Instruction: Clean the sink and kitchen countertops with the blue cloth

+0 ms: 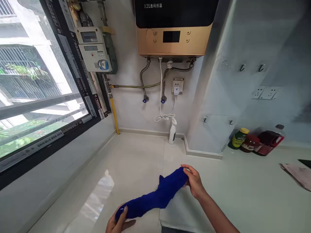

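A deep blue cloth (156, 197) is stretched loosely between my two hands above the pale countertop (136, 155). Its lower left end is gripped by my left hand (118, 223), the thumb lying on top of the fabric. My right hand (194, 182) pinches the upper right end between thumb and fingers. The cloth is gathered lengthwise and sags a little, with a small corner sticking up near its middle. Part of my left hand is cut off by the bottom edge of the view.
A white spray bottle (172, 131) stands against the back wall below the water heater (172, 40). At the right are a yellow-capped bottle (238, 138), a red-lidded jar (249, 143), a bottle of dark red liquid (268, 140) and a pinkish cloth (297, 174). A window (41, 74) fills the left.
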The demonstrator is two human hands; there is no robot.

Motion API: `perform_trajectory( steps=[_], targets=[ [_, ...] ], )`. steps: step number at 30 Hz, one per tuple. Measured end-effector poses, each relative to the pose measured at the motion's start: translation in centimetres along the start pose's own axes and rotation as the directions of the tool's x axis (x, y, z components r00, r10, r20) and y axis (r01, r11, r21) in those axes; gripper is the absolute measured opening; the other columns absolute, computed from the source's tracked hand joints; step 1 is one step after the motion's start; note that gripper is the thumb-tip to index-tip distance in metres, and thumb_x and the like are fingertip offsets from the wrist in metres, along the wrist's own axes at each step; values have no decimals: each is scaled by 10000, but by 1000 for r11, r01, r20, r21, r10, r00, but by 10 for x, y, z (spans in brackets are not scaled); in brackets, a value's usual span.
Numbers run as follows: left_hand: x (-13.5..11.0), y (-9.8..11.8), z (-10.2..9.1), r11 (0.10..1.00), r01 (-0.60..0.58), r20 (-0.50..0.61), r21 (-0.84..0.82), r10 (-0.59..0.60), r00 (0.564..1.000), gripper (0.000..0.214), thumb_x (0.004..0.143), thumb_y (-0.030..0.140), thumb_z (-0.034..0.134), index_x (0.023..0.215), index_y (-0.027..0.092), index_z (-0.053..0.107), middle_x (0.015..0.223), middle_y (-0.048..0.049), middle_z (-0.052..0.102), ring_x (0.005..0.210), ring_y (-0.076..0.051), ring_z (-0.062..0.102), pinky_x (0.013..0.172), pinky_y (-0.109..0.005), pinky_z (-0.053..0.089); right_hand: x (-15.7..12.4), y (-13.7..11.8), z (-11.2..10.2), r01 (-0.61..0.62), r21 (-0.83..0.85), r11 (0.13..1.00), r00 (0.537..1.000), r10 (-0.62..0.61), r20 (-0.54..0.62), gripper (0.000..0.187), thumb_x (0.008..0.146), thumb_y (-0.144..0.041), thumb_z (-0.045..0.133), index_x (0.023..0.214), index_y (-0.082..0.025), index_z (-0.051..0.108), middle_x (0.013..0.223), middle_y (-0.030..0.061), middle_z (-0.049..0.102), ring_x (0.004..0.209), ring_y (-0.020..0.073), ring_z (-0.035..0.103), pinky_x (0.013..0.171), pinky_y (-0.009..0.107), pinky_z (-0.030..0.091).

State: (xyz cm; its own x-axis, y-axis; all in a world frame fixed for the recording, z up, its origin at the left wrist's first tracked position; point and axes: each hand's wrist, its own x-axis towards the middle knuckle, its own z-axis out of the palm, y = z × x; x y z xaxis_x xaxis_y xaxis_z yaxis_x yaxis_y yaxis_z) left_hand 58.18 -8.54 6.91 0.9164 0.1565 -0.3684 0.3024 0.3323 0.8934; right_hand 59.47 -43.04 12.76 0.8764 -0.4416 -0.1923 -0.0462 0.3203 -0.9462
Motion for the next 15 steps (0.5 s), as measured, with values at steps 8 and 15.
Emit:
perform_trajectory(
  steps=[8,15],
  targets=[
    [25,46,74,964,-116,99,-239,143,985,507,483,364,931,883,125,729,987,-92,759,1080,-336,676,907,-409,626,22,-40,-10,213,30,977,973,-209,-97,588,759,-593,743,1152,-168,639,619,-54,535,415,98,428,327,216,329],
    [49,33,104,723,-549,167,419,533,829,364,831,540,658,841,177,692,1100,-118,733,1142,-319,653,940,-438,597,6,-5,-100,227,-424,877,966,-258,-15,466,896,-612,545,1055,-193,674,674,6,596,552,168,547,494,277,470]
  ],
)
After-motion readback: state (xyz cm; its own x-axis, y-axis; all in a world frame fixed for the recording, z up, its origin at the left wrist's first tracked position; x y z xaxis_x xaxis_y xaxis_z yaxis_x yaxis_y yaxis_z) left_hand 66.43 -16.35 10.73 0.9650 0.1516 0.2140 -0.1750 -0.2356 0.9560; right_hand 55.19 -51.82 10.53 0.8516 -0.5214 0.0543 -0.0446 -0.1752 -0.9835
